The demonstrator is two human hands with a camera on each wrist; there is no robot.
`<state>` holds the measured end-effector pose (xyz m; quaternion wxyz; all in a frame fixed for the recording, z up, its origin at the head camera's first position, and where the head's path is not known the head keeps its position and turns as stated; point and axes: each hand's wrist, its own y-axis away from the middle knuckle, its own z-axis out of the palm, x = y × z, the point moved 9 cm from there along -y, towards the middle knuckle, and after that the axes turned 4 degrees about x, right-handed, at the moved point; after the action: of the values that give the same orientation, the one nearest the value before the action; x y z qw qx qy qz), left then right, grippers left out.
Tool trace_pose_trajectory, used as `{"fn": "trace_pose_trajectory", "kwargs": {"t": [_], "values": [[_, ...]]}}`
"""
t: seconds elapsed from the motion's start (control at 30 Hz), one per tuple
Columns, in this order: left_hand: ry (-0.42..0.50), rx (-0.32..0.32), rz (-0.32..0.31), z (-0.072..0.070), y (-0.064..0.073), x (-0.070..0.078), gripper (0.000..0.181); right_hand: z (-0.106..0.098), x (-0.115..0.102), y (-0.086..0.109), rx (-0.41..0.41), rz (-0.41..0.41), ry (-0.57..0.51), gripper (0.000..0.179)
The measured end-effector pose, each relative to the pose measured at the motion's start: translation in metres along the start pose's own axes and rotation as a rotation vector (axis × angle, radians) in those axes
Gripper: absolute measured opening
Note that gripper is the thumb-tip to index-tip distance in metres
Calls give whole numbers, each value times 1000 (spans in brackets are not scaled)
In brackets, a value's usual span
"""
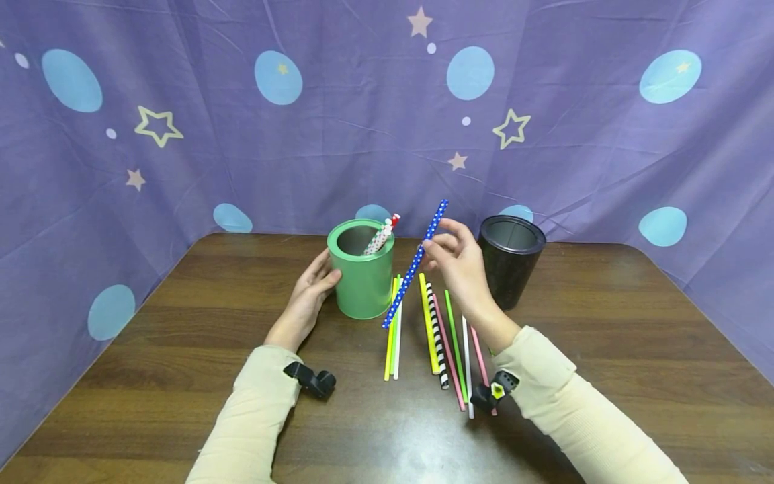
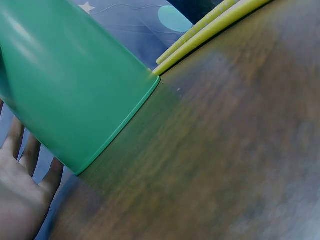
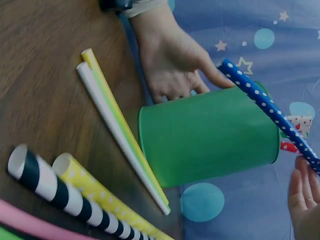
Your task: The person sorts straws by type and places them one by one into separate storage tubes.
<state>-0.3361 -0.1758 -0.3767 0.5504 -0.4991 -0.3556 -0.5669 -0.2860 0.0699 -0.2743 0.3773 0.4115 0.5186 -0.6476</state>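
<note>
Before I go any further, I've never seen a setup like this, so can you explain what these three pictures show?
There's no machine, just a person's two bare hands. The wide picture comes from a camera worn on the head. The other two come from wrist cameras, so they look tilted. On the brown table stand a green can, with patterned straws poking out of its top, and a black can to its right. Loose straws lie near them: yellow, pink, green, white and black-and-white striped. The left hand holds the side of the green can. The right hand pinches a blue straw with white dots, raised above the table.
</note>
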Motion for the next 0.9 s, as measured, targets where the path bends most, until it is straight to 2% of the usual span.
{"fn": "trace_pose_trajectory", "kwargs": {"t": [0.2, 0.4, 0.63, 0.9], "values": [[0, -1, 1, -1, 0, 0, 68, -1, -17, 3, 58, -75, -182, 43], [3, 1, 1, -1, -1, 0, 69, -2, -32, 5, 99, -152, -291, 37], [18, 3, 7, -1, -1, 0, 69, -4, -41, 9, 125, -213, -352, 36], [-5, 1, 3, 0, 0, 0, 67, -3, -42, 11, 124, -235, -350, 33]]}}
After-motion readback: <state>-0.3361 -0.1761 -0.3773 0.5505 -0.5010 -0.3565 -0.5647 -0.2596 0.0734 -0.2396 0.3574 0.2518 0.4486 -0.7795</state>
